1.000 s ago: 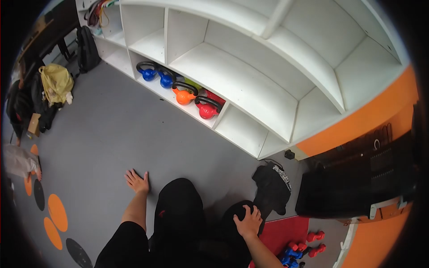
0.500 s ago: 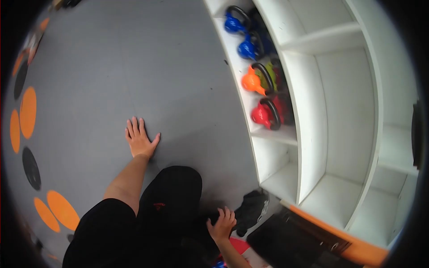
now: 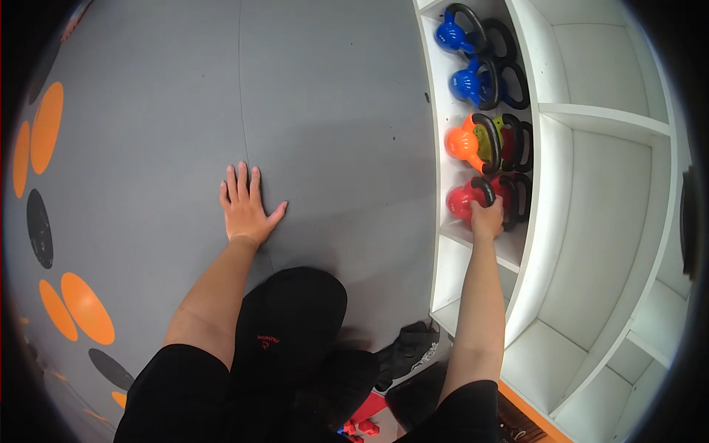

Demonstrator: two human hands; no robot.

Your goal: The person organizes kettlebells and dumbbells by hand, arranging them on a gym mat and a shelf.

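My left hand [image 3: 247,215] is pressed flat on the grey floor [image 3: 332,111], its fingers spread. At the right, my right hand [image 3: 487,219] is closed around the black handle of a red kettlebell [image 3: 461,201], which sits in the lowest bay of a white shelf unit [image 3: 480,241]. Beside it on the same shelf stands an orange kettlebell [image 3: 461,142], with a yellow-green kettlebell [image 3: 487,138] behind. Farther along are two blue kettlebells [image 3: 464,85] in front, with more behind them. Part of the red kettlebell's handle is hidden by my fingers.
Shelf dividers [image 3: 605,122] rise to the right of the kettlebells. A crumpled black item [image 3: 405,354] lies on the floor near my knee [image 3: 295,310]. Small red dumbbells [image 3: 363,428] show at the bottom edge. Orange ovals [image 3: 87,306] and black ovals mark the left side.
My right hand has moved up and right from beside my leg to the shelf and taken hold of the red kettlebell's handle. My left hand remains flat on the floor.
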